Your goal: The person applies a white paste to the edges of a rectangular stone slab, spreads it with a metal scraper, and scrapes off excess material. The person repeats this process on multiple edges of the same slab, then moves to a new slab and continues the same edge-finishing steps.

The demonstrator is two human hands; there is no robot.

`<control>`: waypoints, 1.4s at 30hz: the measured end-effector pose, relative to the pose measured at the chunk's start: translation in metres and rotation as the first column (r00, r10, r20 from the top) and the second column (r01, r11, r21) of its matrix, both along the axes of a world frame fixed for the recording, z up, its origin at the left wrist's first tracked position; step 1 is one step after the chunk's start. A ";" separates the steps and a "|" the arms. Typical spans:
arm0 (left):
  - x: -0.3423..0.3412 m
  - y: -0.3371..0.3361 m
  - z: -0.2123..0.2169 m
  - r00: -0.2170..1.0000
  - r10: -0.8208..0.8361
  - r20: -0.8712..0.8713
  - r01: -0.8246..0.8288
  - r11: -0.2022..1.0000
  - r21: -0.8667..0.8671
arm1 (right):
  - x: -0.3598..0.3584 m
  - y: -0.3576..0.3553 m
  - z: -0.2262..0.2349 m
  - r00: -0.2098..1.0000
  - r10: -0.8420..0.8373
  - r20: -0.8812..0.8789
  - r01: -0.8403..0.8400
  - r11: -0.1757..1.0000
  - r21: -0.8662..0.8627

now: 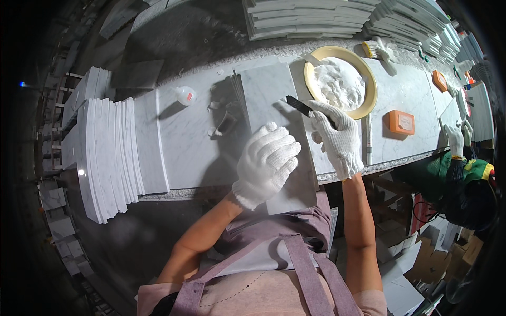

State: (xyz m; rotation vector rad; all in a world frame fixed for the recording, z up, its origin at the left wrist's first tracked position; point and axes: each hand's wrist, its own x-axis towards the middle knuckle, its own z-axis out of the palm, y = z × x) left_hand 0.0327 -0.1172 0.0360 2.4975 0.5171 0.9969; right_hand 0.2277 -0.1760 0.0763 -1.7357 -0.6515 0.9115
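Note:
A long grey-white marble tile (271, 87) lies in front of me, its near end jutting past the table's edge toward my apron. My left hand (266, 166), in a white knit glove, is over the tile's left side with nothing visible in it; its fingers are loosely bent and slightly apart. In my gloved right hand (337, 134) is a narrow black-handled knife (299, 105), its bright tip pointing left over the tile. Just beyond that hand, a yellow bowl (371, 79) holds white paste or powder (337, 84); its exact texture is unclear.
Stacked marble tiles (108, 152) stand at the left, and more stacks (311, 18) line the back. On the table are a small bottle (185, 96), white fragments (224, 124), an orange box (401, 122) and spare gloves (382, 51). Another person's gloved hands (456, 138) work at far right.

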 end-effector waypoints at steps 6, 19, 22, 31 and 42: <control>-0.002 0.001 -0.001 1.000 -0.004 -0.001 0.004 1.000 0.025 | -0.005 -0.002 -0.012 0.984 0.037 0.172 -0.057 0.992 0.116; 0.002 0.041 0.007 0.992 0.122 -0.039 -0.113 0.978 0.173 | 0.006 -0.047 -0.009 0.962 -0.204 -0.181 0.238 0.953 0.189; 0.006 0.076 0.000 0.966 0.126 -0.226 -0.082 0.977 0.195 | 0.007 -0.078 -0.018 0.897 -0.275 -0.347 0.332 0.936 0.117; 0.053 0.144 -0.008 0.935 0.134 -0.327 -0.068 0.976 0.205 | -0.005 -0.136 -0.038 0.791 -0.343 -0.507 0.410 0.912 0.024; -0.002 0.070 0.014 0.914 0.042 -0.403 0.075 0.960 0.271 | 0.002 -0.127 -0.027 0.753 -0.267 -0.602 0.469 0.859 0.206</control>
